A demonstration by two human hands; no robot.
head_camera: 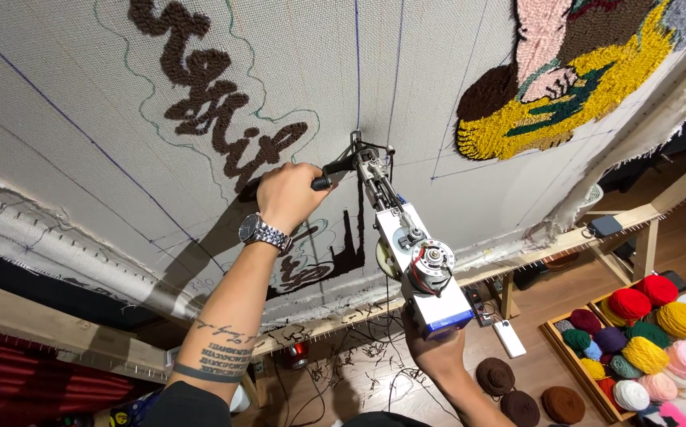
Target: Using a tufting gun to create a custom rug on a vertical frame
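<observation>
**Tufting gun pressed to cloth, both our hands on it**

We hold a white tufting gun against the stretched backing cloth, which hangs on a wooden frame. The gun sits near the middle of the view, its tip touching the cloth just beside the dark brown tufted lettering.

Our left hand is closed in a fist around the black side handle near the nose. Our right hand wraps the rear grip under the blue base; the fingers are mostly hidden behind the body, so we cannot tell where each one sits.

Handling, as we judge it: rigid metal and plastic body with an exposed motor and gear, likely fairly heavy and nose-light, wanting two hands. Hold it by the handles only, clear of the yellow gear and moving front parts. The cloth is taut but yielding.

Orientation: long axis runs from the blue base at lower right up-left to the needle end. The nose points into the cloth, roughly square to it.

Yarn balls fill a wooden tray on the floor, well apart at right. A yellow and pink tufted figure shows at upper right.
</observation>
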